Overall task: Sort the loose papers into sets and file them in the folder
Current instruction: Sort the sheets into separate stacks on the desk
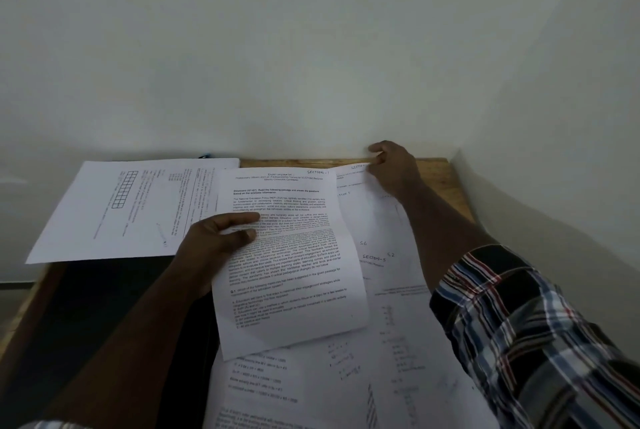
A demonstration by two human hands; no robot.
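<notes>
papers [391, 352] spread over wooden desk [453, 186], lower centre to right. left hand [216, 245] mid-frame, fingers curled, pinching printed sheet [291, 255] — flat, slightly creased. right hand [393, 167] upper centre, arm outstretched in plaid sleeve [526, 335], fingertips gripping top edge of another page [384, 220].

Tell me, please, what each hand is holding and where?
Left hand grips the Section-1 sheet by its left edge. Right hand pinches the far top edge of another sheet.

Two hands [221, 241] [394, 169], one dark folder [114, 293], several loose papers [287, 255] (overlapping, uncountable)
</notes>
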